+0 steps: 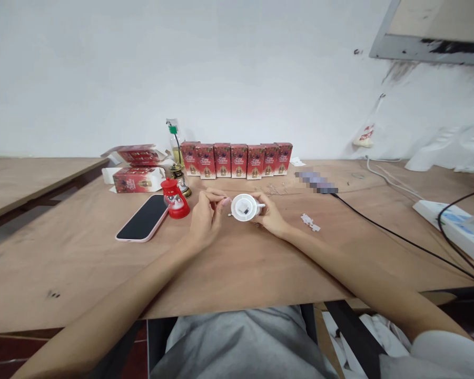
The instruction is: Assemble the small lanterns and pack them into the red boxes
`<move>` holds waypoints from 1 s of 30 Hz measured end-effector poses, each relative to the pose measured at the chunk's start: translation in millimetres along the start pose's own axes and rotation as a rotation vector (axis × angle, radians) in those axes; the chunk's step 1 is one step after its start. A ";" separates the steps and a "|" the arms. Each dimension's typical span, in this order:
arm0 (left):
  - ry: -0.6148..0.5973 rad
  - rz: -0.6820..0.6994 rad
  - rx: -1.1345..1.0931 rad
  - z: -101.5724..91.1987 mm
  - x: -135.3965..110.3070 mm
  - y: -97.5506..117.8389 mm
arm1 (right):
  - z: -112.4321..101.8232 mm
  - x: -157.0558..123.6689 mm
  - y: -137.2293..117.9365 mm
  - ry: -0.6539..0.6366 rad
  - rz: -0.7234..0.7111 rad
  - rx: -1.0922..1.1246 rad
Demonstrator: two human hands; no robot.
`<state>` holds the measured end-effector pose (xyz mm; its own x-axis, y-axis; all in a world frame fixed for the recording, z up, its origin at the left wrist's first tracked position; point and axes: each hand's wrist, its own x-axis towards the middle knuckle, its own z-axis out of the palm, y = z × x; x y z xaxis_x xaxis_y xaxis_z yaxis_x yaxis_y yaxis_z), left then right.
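Observation:
My right hand [272, 217] is wrapped round a white mini lantern [237, 211], its round base turned up toward me. Inside the base's recess there is a small dark part, too small to make out. Just left of the lantern, my left hand [206, 217] is closed in a pinch at its rim; whatever lies between those fingertips is too small to name. A red mini lantern [177, 205] stands to the left of my left hand, with a dark, brass-coloured lantern [184, 187] behind it.
Several red printed boxes [239, 160] stand in a row at the back. Opened boxes [136, 180] and a phone [142, 218] lie left. To the right are white plastic scraps [310, 222], a black cable [379, 231] and a white power strip [458, 231]. A bottle [176, 145] stands behind the lanterns.

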<state>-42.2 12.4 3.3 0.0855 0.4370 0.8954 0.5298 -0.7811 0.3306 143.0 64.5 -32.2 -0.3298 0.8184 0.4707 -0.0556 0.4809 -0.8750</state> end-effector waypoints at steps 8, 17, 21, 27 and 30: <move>-0.088 0.082 0.106 -5.3 2.9 2.4 | 1.0 -0.3 -4.4 -0.026 0.046 0.005; -0.087 0.142 0.162 -6.9 4.2 -1.8 | 0.3 -0.1 -4.0 -0.046 0.024 0.017; -0.122 0.170 0.187 -7.1 3.6 -3.4 | 0.2 0.2 -1.8 -0.032 0.020 0.006; -0.153 0.331 0.285 -7.7 2.6 -6.3 | 0.0 0.0 -1.6 -0.036 0.016 0.020; -0.163 0.357 0.314 -7.1 2.9 -7.1 | 0.1 -0.6 -3.7 -0.033 0.040 0.021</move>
<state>-51.7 16.1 5.7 0.4249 0.2507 0.8698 0.6700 -0.7332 -0.1160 143.3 62.2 -29.2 -0.3634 0.8255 0.4318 -0.0611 0.4414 -0.8952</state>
